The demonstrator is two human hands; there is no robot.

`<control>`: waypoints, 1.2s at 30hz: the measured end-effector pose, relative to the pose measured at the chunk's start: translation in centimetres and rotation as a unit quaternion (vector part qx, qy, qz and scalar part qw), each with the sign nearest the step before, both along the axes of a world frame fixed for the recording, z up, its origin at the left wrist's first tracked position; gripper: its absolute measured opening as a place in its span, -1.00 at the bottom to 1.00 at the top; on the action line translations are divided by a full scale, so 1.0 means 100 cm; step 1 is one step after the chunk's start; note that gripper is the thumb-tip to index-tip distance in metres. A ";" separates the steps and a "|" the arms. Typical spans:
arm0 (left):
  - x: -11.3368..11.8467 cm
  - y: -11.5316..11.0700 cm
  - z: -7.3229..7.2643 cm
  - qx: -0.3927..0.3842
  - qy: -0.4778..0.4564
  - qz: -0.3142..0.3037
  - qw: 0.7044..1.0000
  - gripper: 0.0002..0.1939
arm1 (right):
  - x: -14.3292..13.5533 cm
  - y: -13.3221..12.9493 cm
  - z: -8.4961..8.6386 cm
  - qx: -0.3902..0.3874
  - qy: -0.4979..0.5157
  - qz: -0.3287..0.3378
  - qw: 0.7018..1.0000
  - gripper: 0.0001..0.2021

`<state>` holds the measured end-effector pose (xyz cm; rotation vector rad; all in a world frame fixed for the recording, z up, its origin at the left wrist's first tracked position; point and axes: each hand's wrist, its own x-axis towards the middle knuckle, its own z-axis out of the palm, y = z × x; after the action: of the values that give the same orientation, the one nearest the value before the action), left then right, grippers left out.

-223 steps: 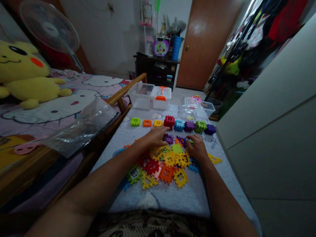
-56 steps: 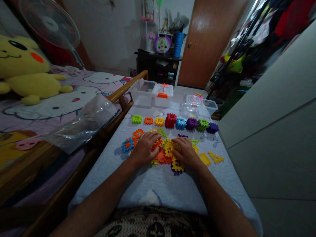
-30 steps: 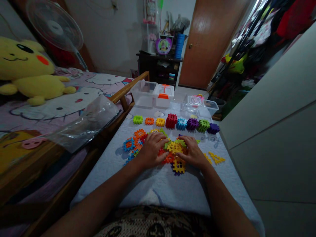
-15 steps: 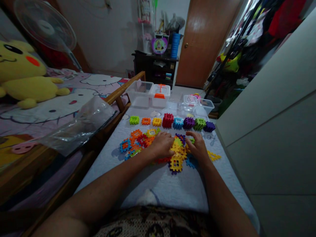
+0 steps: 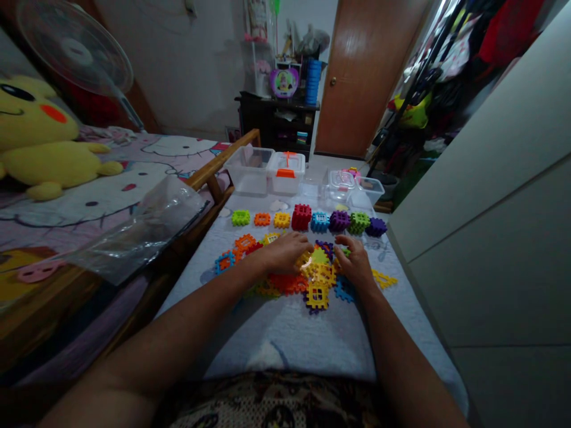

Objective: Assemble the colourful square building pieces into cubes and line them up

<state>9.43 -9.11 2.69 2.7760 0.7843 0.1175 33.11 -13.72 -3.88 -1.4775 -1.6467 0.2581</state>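
A pile of flat plastic building pieces with notched edges lies on the cloth-covered table. My left hand [image 5: 289, 252] reaches over the pile, its fingers curled on a yellow building piece [image 5: 305, 261]; its fingertips are partly hidden. More yellow pieces [image 5: 317, 295] lie just in front, over purple ones. My right hand [image 5: 354, 261] rests at the pile's right side, thumb and forefinger apart, beside a green piece [image 5: 345, 252] and a blue piece [image 5: 344, 289]. Orange-red pieces [image 5: 288, 283] show below my left hand. A yellow triangular piece [image 5: 384, 280] lies right of my right wrist.
Behind the pile runs a row of colour-sorted stacks, including a red stack [image 5: 301, 217] and a purple stack [image 5: 339, 221]. Farther back stand a clear bin [image 5: 250, 172], an orange-latched box [image 5: 286, 175] and small clear containers [image 5: 341, 184]. A wooden bed rail [image 5: 214, 169] borders the left.
My left hand has shifted slightly left, uncovering orange-red pieces below it and a yellow piece by its fingertips. My right hand stays nearly in place. The whole view has moved slightly.
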 end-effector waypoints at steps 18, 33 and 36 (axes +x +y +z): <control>0.019 -0.003 -0.002 0.035 0.038 -0.038 0.998 -0.77 | 0.005 0.002 0.001 -0.006 0.010 -0.013 1.000 -0.75; -0.053 0.070 0.011 0.071 0.009 0.163 0.984 -0.51 | 0.005 -0.001 0.000 0.004 0.039 -0.043 0.998 -0.76; -0.058 0.098 0.007 0.069 0.032 0.185 0.980 -0.44 | 0.005 -0.001 0.001 0.006 0.037 -0.041 0.998 -0.77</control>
<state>3.67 0.73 3.36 2.7367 1.3527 0.1561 33.57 -13.82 -3.83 -1.5060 -1.5225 0.2545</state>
